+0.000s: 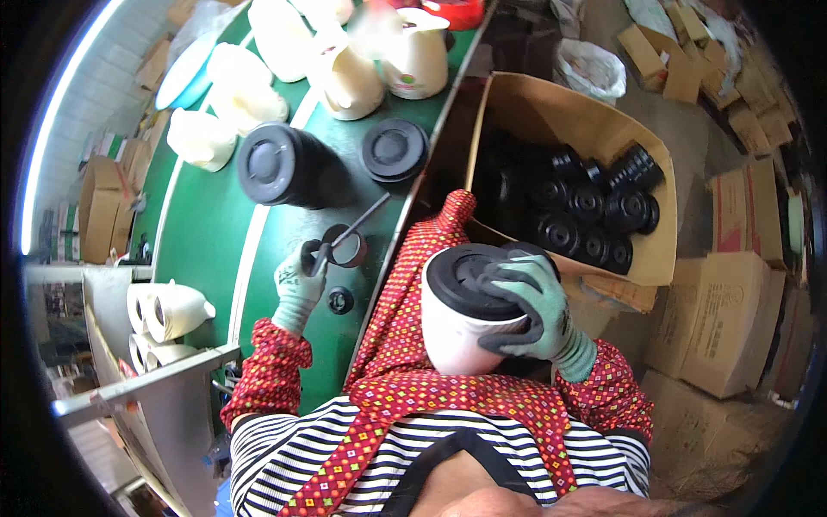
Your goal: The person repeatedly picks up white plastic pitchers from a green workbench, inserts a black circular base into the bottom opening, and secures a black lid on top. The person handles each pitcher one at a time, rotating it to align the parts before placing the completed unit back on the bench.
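Note:
My left hand (299, 284), in a grey-green glove, is closed round a screwdriver-like tool (362, 217) with a long thin dark shaft pointing up and right. A small dark cup (347, 250) stands beside it on the green table, and a small black round part (340, 300) lies just below. On my lap rests a white pot body (461, 346), with a black round base or lid (465, 269) on its upper end. My gloved right hand (536, 308) grips this pot from the right, thumb and fingers spread over the black piece and the rim.
Black round parts are stacked on the green table (202, 276) in a tall pile (269, 165) and a shorter one (394, 151). Several white jugs (349, 82) stand beyond. At right, an open cardboard box (538, 99) holds many black parts; more cartons (728, 319) lie around.

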Demonstrator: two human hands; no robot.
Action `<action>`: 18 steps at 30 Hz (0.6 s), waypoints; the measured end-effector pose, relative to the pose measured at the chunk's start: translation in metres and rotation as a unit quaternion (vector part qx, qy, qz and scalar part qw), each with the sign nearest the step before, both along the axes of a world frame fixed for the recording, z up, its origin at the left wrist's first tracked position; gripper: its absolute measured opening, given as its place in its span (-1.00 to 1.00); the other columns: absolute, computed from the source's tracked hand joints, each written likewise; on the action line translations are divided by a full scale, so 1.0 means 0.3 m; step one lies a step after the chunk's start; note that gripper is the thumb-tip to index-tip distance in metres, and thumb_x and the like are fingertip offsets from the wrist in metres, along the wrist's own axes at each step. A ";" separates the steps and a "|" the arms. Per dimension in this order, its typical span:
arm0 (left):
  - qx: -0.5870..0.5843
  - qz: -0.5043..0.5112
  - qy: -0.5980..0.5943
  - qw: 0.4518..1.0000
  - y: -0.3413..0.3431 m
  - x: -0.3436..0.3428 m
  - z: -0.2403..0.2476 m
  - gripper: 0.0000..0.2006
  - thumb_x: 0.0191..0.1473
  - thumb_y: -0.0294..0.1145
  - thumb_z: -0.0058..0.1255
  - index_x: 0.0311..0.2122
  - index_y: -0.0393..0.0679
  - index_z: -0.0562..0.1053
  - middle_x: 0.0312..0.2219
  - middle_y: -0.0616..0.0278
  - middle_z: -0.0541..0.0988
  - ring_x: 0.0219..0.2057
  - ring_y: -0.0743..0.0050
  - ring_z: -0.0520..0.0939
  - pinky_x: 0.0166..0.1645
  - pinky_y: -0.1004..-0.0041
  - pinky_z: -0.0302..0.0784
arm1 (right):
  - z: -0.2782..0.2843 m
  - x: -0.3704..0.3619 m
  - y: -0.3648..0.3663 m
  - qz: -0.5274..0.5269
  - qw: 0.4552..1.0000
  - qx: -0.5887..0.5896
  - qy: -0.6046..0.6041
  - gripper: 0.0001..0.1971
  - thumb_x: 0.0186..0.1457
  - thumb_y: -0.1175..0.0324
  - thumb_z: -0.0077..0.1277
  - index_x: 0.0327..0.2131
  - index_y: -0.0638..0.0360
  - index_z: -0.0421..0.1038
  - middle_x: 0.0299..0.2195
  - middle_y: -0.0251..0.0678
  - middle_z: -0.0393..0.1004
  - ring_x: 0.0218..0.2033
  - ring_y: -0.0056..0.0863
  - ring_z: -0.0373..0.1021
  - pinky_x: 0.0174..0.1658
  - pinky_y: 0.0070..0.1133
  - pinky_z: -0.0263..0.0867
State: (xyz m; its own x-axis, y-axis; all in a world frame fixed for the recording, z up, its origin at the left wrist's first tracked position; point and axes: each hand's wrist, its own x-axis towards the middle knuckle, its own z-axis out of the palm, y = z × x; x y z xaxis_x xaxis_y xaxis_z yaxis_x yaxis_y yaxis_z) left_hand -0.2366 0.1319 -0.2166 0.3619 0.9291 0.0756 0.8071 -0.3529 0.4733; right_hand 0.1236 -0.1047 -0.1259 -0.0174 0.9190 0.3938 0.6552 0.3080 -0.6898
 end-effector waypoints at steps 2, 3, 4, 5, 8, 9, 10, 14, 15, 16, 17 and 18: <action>-0.018 0.018 -0.011 1.000 0.004 -0.066 -0.087 -0.80 0.18 -0.20 0.27 -0.16 -0.02 0.61 -0.55 0.15 0.64 -0.56 0.24 0.66 -0.38 0.30 0.53 | -0.032 -0.020 -0.003 -0.044 0.999 0.018 0.006 -0.32 -0.26 -0.03 0.51 -0.08 0.20 0.62 -0.12 -0.16 0.50 -0.05 -0.09 0.46 0.06 -0.21 0.39; -0.032 0.012 0.032 0.999 0.010 -0.059 -0.098 -0.74 0.12 -0.37 0.27 -0.06 -0.05 0.61 -0.50 0.14 0.65 -0.51 0.28 0.68 -0.35 0.32 0.55 | -0.031 -0.022 0.004 -0.079 0.996 0.009 0.044 -0.37 -0.26 0.02 0.52 -0.13 0.24 0.62 -0.20 -0.18 0.47 -0.13 -0.17 0.46 -0.02 -0.32 0.41; -0.023 0.007 0.018 1.000 0.015 -0.071 -0.134 -0.71 0.11 -0.37 0.27 -0.04 -0.04 0.61 -0.48 0.12 0.66 -0.47 0.18 0.68 -0.27 0.28 0.59 | -0.026 -0.026 0.007 -0.120 0.991 0.008 0.059 -0.42 -0.24 0.10 0.52 -0.16 0.26 0.62 -0.22 -0.20 0.47 -0.15 -0.26 0.47 -0.06 -0.39 0.42; -0.032 0.026 0.039 0.998 0.023 -0.102 -0.155 -0.69 0.14 -0.28 0.25 0.00 -0.02 0.60 -0.37 0.11 0.68 -0.36 0.13 0.70 -0.19 0.23 0.60 | -0.056 -0.017 0.016 -0.144 0.977 -0.004 0.155 -0.51 -0.05 0.10 0.42 -0.16 0.30 0.60 -0.20 -0.21 0.49 -0.15 -0.33 0.47 -0.06 -0.42 0.43; -0.004 0.007 0.062 0.998 -0.039 -0.057 -0.053 -0.35 0.12 -0.22 0.28 0.32 -0.03 0.37 0.11 -0.14 0.51 0.13 -0.17 0.53 0.15 0.13 0.53 | -0.098 0.050 0.035 -0.252 0.941 0.033 0.224 -0.70 0.39 0.23 0.09 -0.17 0.35 0.61 -0.26 -0.38 0.59 -0.27 -0.55 0.52 -0.14 -0.55 0.44; -0.021 -0.055 -0.006 0.998 -0.062 -0.053 -0.015 -0.27 0.07 -0.24 0.33 0.35 -0.06 0.33 0.16 -0.15 0.47 0.18 -0.16 0.50 0.20 0.13 0.52 | -0.137 0.072 0.047 -0.291 0.906 0.003 0.308 -0.67 0.41 0.21 0.06 -0.18 0.35 0.62 -0.24 -0.37 0.62 -0.27 -0.56 0.52 -0.15 -0.55 0.44; -0.035 -0.117 -0.072 0.990 -0.083 -0.055 0.026 -0.19 0.02 -0.26 0.38 0.37 -0.09 0.28 0.21 -0.15 0.43 0.23 -0.16 0.46 0.25 0.13 0.50 | -0.172 0.085 0.054 -0.325 0.860 -0.025 0.392 -0.65 0.43 0.19 0.04 -0.19 0.34 0.62 -0.22 -0.35 0.65 -0.27 -0.57 0.52 -0.16 -0.55 0.44; -0.214 -0.302 -0.249 0.895 -0.291 0.055 0.319 -0.06 -0.14 -0.28 0.54 0.36 -0.13 0.28 0.38 -0.13 0.18 0.36 -0.06 0.34 0.35 0.11 0.41 | -0.239 0.000 0.119 -0.018 0.573 -0.159 0.803 -0.40 0.45 -0.13 -0.15 0.27 0.17 0.34 0.15 -0.20 0.54 0.14 -0.33 0.47 0.24 -0.30 0.37; -0.225 -0.308 -0.280 0.881 -0.327 0.055 0.329 -0.03 -0.16 -0.25 0.57 0.36 -0.12 0.28 0.39 -0.15 0.16 0.38 -0.09 0.31 0.35 0.07 0.39 | -0.282 -0.030 0.156 0.014 0.582 -0.162 0.797 -0.39 0.45 -0.13 -0.17 0.29 0.16 0.33 0.19 -0.20 0.50 0.18 -0.30 0.43 0.28 -0.28 0.33; -0.185 -0.338 -0.251 0.888 -0.338 0.052 0.363 -0.11 -0.11 -0.26 0.54 0.33 -0.15 0.33 0.40 -0.18 0.15 0.41 -0.13 0.27 0.39 0.06 0.32 | -0.342 -0.065 0.196 0.047 0.586 -0.168 0.791 -0.39 0.45 -0.13 -0.19 0.30 0.15 0.31 0.23 -0.20 0.45 0.22 -0.27 0.39 0.31 -0.26 0.29; -0.180 -0.346 -0.270 0.881 -0.337 0.035 0.357 -0.19 -0.05 -0.28 0.50 0.30 -0.17 0.36 0.41 -0.20 0.15 0.42 -0.15 0.26 0.40 0.05 0.28 | -0.395 -0.102 0.238 0.080 0.587 -0.175 0.786 -0.38 0.46 -0.13 -0.21 0.32 0.14 0.29 0.27 -0.20 0.41 0.26 -0.25 0.35 0.34 -0.24 0.25; -0.174 -0.349 -0.287 0.875 -0.344 0.009 0.349 -0.27 0.01 -0.30 0.46 0.27 -0.18 0.40 0.41 -0.23 0.15 0.43 -0.16 0.24 0.41 0.04 0.25 | -0.398 -0.137 0.280 0.114 0.609 -0.178 0.764 -0.39 0.46 -0.12 -0.22 0.32 0.13 0.29 0.28 -0.21 0.40 0.28 -0.23 0.33 0.36 -0.24 0.23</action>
